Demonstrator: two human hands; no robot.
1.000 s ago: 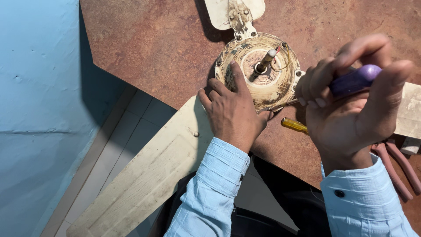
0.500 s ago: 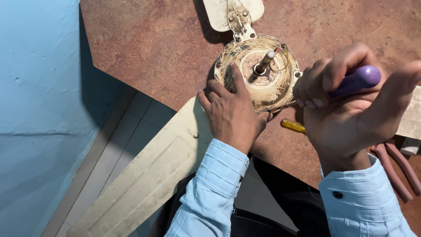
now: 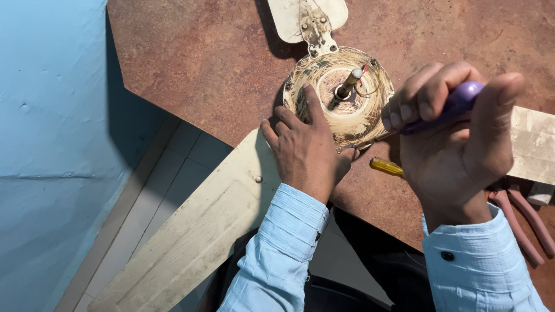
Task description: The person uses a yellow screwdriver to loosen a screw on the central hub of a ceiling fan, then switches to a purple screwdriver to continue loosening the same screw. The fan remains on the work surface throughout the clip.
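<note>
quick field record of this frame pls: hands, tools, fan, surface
left hand: pressed flat on ceiling fan motor housing
right hand: grips purple-handled screwdriver, tip at housing edge
shaft: sticks up from housing centre
fan blades: dirty cream, attached
spare tools: yellow-handled screwdriver, pink-handled pliers
surface: brown table

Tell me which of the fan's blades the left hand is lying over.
The long cream blade that runs down-left off the table edge: the left hand rests where it joins the fan motor. The other two blades, top and right, are untouched by it.
</note>
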